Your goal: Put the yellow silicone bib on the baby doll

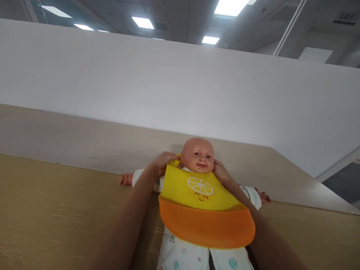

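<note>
A baby doll [197,154] in white printed clothes lies on its back with both arms spread wide. Over its chest lies a yellow bib [180,187] with a lemon slice, a smiling face and an orange catch pocket [206,227]. My left hand [165,162] is closed on the yellow neck strap beside the doll's cheek. On the other side of the head, my right hand [221,171] is closed at the bib's upper corner, its fingertips partly hidden behind the doll's neck.
Beneath the doll is a tan, wood-look surface [56,210]. A paler ledge [70,131] runs behind its head, against a white partition [140,82]. Above the partition, glass and lit ceiling panels [143,23] show. A darker opening lies at the right edge.
</note>
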Action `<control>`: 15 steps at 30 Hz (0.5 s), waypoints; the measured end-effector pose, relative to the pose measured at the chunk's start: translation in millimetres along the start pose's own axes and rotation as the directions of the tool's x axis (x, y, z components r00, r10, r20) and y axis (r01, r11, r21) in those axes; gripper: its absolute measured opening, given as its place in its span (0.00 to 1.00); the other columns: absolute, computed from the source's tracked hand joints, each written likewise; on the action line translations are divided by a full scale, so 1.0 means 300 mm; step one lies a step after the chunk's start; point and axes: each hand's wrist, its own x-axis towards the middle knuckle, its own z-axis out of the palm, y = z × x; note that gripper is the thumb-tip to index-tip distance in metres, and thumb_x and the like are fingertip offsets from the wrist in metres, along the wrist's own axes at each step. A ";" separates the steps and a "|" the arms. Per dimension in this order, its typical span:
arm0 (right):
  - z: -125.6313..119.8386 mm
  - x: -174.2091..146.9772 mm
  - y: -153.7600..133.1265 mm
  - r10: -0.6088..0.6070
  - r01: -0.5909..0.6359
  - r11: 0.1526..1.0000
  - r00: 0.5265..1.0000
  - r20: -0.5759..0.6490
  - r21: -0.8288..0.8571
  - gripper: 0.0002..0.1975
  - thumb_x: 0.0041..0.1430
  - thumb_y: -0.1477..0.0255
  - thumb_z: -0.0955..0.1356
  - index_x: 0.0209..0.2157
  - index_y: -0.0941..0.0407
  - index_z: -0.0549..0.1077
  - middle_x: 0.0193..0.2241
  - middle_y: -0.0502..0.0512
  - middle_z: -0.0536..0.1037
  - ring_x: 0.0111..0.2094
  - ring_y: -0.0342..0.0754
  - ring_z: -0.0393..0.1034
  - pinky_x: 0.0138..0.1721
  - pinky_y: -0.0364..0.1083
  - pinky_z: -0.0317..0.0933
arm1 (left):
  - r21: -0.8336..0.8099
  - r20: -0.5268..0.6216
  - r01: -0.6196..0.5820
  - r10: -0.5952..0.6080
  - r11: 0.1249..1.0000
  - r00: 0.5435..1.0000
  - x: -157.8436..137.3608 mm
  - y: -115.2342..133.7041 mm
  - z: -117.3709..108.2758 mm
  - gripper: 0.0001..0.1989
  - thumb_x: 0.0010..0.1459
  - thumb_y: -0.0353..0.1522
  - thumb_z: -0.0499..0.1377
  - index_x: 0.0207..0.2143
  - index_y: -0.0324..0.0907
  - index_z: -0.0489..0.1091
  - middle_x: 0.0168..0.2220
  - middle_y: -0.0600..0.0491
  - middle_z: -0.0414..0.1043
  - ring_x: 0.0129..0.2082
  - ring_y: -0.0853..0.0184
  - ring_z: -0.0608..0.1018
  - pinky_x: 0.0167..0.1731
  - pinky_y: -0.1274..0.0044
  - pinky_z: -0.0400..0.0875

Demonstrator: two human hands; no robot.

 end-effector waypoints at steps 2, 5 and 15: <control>-0.004 0.003 0.001 0.004 -0.004 1.000 1.000 0.010 -0.012 0.15 0.31 0.69 0.72 0.27 0.55 0.74 0.26 0.52 0.79 0.30 0.53 0.74 0.33 0.49 0.68 | 0.017 0.016 0.002 -0.002 1.000 1.000 0.016 -0.008 -0.023 0.06 0.40 0.31 0.63 0.20 0.38 0.69 0.18 0.52 0.70 0.17 0.69 0.71 0.19 0.79 0.62; -0.004 0.003 0.000 0.009 -0.009 0.999 1.000 0.009 -0.031 0.14 0.33 0.68 0.72 0.28 0.55 0.74 0.27 0.52 0.80 0.30 0.53 0.74 0.33 0.49 0.68 | 0.048 -0.026 0.009 -0.007 0.999 1.000 0.036 -0.016 -0.053 0.10 0.37 0.33 0.66 0.24 0.37 0.71 0.20 0.51 0.72 0.20 0.67 0.73 0.21 0.78 0.64; 0.011 -0.014 -0.011 0.004 -0.004 0.999 1.000 -0.009 -0.033 0.11 0.34 0.69 0.71 0.26 0.54 0.74 0.27 0.53 0.79 0.27 0.52 0.73 0.31 0.50 0.69 | 0.042 -0.113 0.033 -0.028 0.999 0.993 0.032 -0.013 -0.049 0.10 0.38 0.34 0.66 0.24 0.37 0.72 0.21 0.50 0.74 0.18 0.67 0.73 0.19 0.79 0.63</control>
